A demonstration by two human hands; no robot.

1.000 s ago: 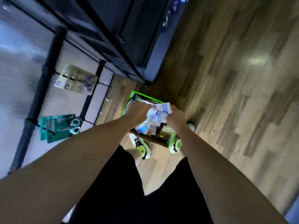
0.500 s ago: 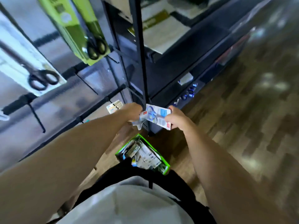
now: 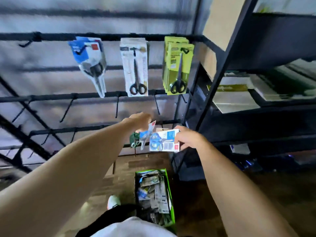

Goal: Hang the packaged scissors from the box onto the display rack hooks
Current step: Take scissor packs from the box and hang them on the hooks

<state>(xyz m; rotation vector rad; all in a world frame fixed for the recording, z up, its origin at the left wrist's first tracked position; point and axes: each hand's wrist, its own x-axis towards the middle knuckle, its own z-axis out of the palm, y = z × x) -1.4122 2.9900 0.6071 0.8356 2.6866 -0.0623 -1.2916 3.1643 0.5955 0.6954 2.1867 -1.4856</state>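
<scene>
I was looking at a black display rack (image 3: 95, 37) standing against a pale wall, with a wood-plank floor (image 3: 273, 194) below and a dark shelving unit (image 3: 266, 117) to its right. Along the rack's top bar hung three lots of packaged scissors: at the left a blue-and-white pack (image 3: 89, 62), in the middle a white pack (image 3: 135, 67) with black-handled scissors, and at the right a stack of yellow-green packs (image 3: 177, 65). The hooks (image 3: 68, 108) on the bar below them carried nothing.

My left hand (image 3: 139, 121) was reaching toward the lower bars, its grip closed in a pinch on a small blue-handled scissors pack (image 3: 147, 134) that hung tilted from the fingers. Just behind that pack a dark green pack (image 3: 134, 140) showed on a lower part of the rack; I could not tell which hook bore it. My right hand (image 3: 188, 139) was just beside, its grip closed on a small bundle of white packs with blue scissors (image 3: 164, 141), thumb on top and fingers beneath. The two held lots were close, nearly touching.

On the floor between my arms stood the green box (image 3: 168, 185), open at the top and heaped with more scissors packs (image 3: 153, 194) lying jumbled, mostly white and grey cards with some blue. A white shoe (image 3: 113, 201) showed just left of the box.
</scene>
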